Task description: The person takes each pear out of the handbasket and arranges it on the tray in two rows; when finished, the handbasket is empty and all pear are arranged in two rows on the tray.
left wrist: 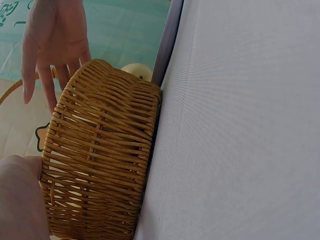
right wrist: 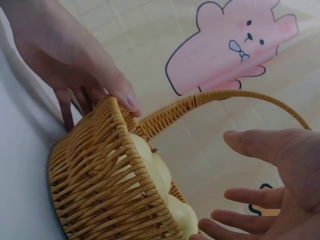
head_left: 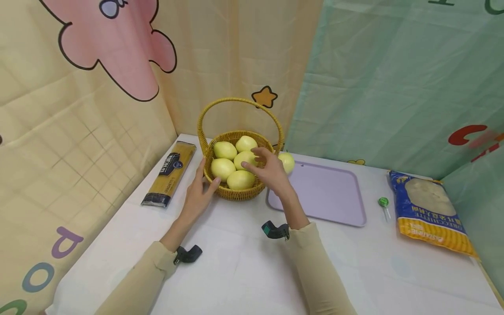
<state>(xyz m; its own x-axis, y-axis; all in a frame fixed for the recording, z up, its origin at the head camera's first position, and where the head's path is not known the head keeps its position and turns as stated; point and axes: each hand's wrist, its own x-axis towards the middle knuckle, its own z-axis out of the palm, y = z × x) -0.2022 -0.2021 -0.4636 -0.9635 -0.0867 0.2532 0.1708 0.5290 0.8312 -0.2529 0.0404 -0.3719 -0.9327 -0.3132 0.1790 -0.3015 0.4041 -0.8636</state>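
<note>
A woven wicker basket [head_left: 236, 194] with a tall arched handle holds several round, pale yellow-green fruits [head_left: 241, 180]. My left hand [head_left: 197, 194] grips the basket's left side. In the right wrist view its thumb lies over the rim while the fingers reach down the outer wall. Over the basket's right side hovers my right hand [head_left: 273, 171], thumb and fingers spread, nothing held; in the right wrist view this hand [right wrist: 280, 185] stands apart from the fruits. Another fruit [head_left: 287, 162] sits just right of the basket, at the tray's left end, partly hidden.
A lilac tray [head_left: 323, 188] lies right of the basket. Farther right are a green lollipop [head_left: 383, 202] and a blue and yellow pasta bag [head_left: 431, 210]. A spaghetti pack [head_left: 170, 173] lies left of the basket. Printed curtains [head_left: 244, 57] stand behind the white table [head_left: 236, 262].
</note>
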